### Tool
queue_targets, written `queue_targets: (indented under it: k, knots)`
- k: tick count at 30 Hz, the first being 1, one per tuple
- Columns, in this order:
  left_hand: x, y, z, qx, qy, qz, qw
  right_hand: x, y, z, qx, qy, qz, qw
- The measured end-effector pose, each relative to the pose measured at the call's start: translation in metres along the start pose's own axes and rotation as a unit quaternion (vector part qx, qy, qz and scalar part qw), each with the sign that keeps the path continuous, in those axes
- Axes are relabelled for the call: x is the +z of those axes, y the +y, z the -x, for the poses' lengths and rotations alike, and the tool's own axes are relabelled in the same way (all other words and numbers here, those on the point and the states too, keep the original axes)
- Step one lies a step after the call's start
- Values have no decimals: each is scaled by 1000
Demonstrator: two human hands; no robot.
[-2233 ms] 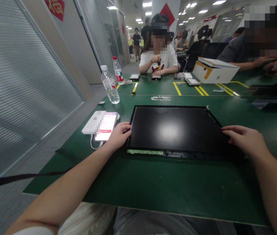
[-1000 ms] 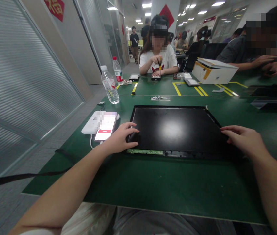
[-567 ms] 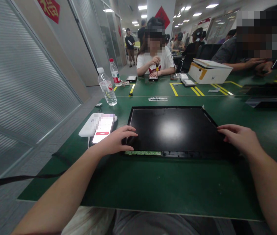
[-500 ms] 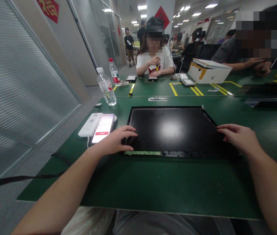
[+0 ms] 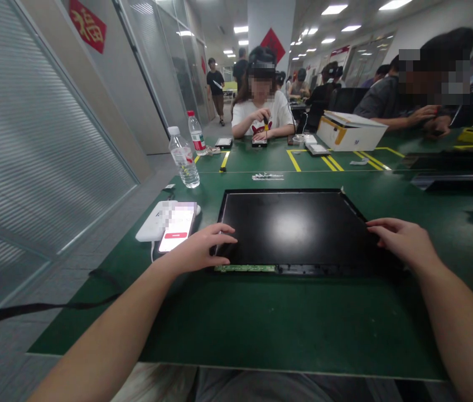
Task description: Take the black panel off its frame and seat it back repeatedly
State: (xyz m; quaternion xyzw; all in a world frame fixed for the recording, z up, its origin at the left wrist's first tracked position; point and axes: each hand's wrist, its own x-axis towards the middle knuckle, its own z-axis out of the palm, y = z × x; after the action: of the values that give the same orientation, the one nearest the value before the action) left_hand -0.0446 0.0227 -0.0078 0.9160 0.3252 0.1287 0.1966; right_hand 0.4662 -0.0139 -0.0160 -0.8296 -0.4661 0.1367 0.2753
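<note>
A black flat display panel lies face up on the green table, its screen reflecting a pale patch of light. A green circuit board strip shows along its near edge, towards the left. My left hand rests over the panel's left edge, fingers apart and reaching onto the screen. At the right edge, my right hand has its fingertips pinched on the dark frame; the underside of that grip is hidden.
Left of the panel lie a lit phone and a white box-shaped device. Two water bottles stand behind them. White scraps lie beyond the panel. Across the table, a person works near a white box.
The camera view has tilted slightly upward, so the scene sits lower. Both hands keep nearly the same places on the panel's edges. A person in the background has stepped.
</note>
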Motion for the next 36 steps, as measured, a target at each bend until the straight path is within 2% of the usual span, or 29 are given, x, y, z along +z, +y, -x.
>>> queue_targets:
  k: [2, 8, 12, 17, 22, 24, 29, 32, 36]
  knots:
    - [1, -2, -1, -2, 4, -11, 1000, 3, 7, -4, -15, 4, 1, 1000]
    - [11, -9, -5, -20, 19, -19, 999, 11, 21, -14, -130, 43, 53, 989]
    - [21, -18, -8, -32, 37, 21, 999, 12, 22, -16, -147, 46, 67, 986]
    - [24, -20, -11, -43, 49, 34, 997, 16, 27, -25, -149, 29, 87, 985]
    - [25, -17, -12, -49, 60, 16, 997, 25, 41, -37, -279, 22, 60, 958]
    - [26, -18, -12, -53, 59, 10, 997, 28, 46, -41, -302, 10, 62, 951]
    - [27, -19, -14, -60, 60, 9, 996, 37, 52, -50, -309, 1, 74, 948]
    - [26, -19, -14, -62, 60, 10, 996, 39, 53, -51, -282, 14, 100, 954]
    - [25, -18, -15, -59, 61, 11, 996, 37, 52, -48, -240, -6, 131, 962]
